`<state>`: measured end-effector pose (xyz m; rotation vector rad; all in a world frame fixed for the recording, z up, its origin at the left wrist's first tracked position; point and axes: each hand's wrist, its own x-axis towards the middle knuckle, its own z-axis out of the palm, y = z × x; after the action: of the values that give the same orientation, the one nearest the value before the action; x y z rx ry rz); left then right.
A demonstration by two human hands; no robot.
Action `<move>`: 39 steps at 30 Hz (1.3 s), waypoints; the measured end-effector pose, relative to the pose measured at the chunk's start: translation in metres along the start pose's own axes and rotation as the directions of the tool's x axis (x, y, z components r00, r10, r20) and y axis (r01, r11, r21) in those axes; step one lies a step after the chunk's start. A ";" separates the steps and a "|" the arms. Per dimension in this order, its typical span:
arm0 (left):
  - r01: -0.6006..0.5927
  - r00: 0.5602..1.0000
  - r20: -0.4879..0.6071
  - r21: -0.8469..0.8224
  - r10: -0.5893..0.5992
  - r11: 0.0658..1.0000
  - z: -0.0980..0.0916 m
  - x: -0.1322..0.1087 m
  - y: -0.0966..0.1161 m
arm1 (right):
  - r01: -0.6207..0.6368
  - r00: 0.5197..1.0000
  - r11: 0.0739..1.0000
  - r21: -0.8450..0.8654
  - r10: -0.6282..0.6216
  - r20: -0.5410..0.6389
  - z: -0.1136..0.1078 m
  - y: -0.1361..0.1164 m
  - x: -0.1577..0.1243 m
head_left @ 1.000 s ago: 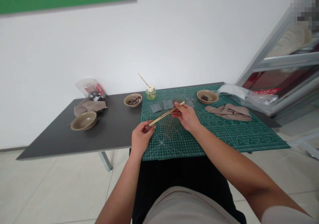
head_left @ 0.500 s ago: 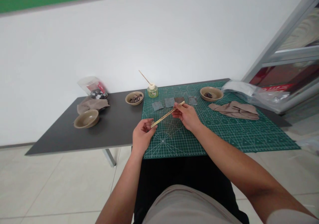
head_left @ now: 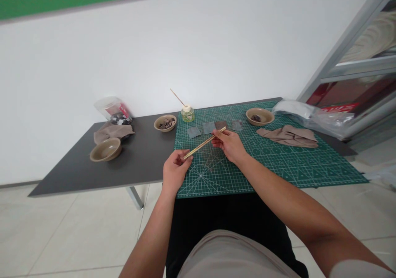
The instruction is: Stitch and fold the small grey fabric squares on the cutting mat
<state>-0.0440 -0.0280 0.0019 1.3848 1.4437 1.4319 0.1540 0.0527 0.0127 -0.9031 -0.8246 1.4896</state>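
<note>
A pair of light wooden chopsticks [head_left: 202, 145] is held slantwise above the green cutting mat [head_left: 278, 166]. My left hand [head_left: 175, 168] grips the lower left end between thumb and fingers. At the upper right end, my right hand [head_left: 229, 145] pinches the sticks with thumb and fingertips. Just beyond the hands lie a grey square [head_left: 194, 132], another grey square [head_left: 208, 127], a brown square [head_left: 220, 125] partly behind my right hand, and a further grey square [head_left: 237, 124].
Small dark and pale pieces fill a bowl [head_left: 165, 123]; a second bowl [head_left: 260, 116] has dark pieces. A tilted bowl [head_left: 105, 149] sits left by a cloth and a tipped clear jar [head_left: 111, 107]. A bottle [head_left: 187, 114] holds a thin stick. Brown cloth [head_left: 287, 136] lies right.
The whole view has shifted slightly. Both hands keep the same grip on the chopsticks, and the things on the table have stayed in place.
</note>
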 end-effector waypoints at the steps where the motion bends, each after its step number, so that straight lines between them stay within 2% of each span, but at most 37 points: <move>1: 0.000 1.000 0.002 0.000 0.000 1.000 0.000 0.000 0.000 | -0.007 1.000 1.000 -0.005 0.007 0.002 0.000 0.000 0.000; 7: -0.013 1.000 0.008 0.010 0.013 1.000 0.000 0.001 -0.003 | 0.010 1.000 1.000 0.006 -0.010 -0.029 0.000 -0.001 -0.001; 12: -0.007 1.000 -0.005 -0.024 0.006 1.000 0.001 0.000 -0.003 | -0.041 0.999 0.999 -0.007 0.042 0.021 -0.001 -0.002 -0.001; 17: -0.024 1.000 -0.001 -0.014 0.024 1.000 -0.001 0.000 0.000 | -0.027 1.000 1.000 -0.002 0.027 -0.003 -0.002 -0.002 -0.002; 21: -0.003 1.000 0.013 -0.034 0.003 0.999 -0.003 0.002 0.000 | 0.024 1.000 1.000 -0.014 -0.025 -0.008 -0.004 -0.019 0.002; 24: 0.010 1.000 0.017 -0.051 -0.009 0.999 -0.005 0.003 -0.003 | 0.201 0.978 0.979 -0.034 -0.203 -0.054 0.000 -0.046 0.019; 27: 0.006 1.000 0.024 -0.017 -0.005 1.000 -0.005 0.003 -0.006 | 0.379 0.917 0.918 -0.118 -0.390 -0.087 0.015 -0.071 0.050; 29: -0.007 0.999 0.051 0.054 0.004 0.998 -0.004 0.002 -0.006 | 0.455 0.880 0.873 -0.177 -0.471 -0.065 0.030 -0.081 0.072; 34: -0.041 0.995 0.099 0.160 0.025 0.986 -0.004 0.000 -0.005 | 0.569 0.815 0.775 -0.275 -0.576 0.062 0.065 -0.079 0.114; 39: -0.038 0.995 0.099 0.157 0.022 0.987 -0.006 0.001 -0.006 | 0.575 0.810 0.749 -0.330 -0.577 0.101 0.081 -0.060 0.135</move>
<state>-0.0509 -0.0275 -0.0024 1.5584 1.5058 1.2722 0.1020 0.1922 0.0908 -0.7998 -1.2569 0.8026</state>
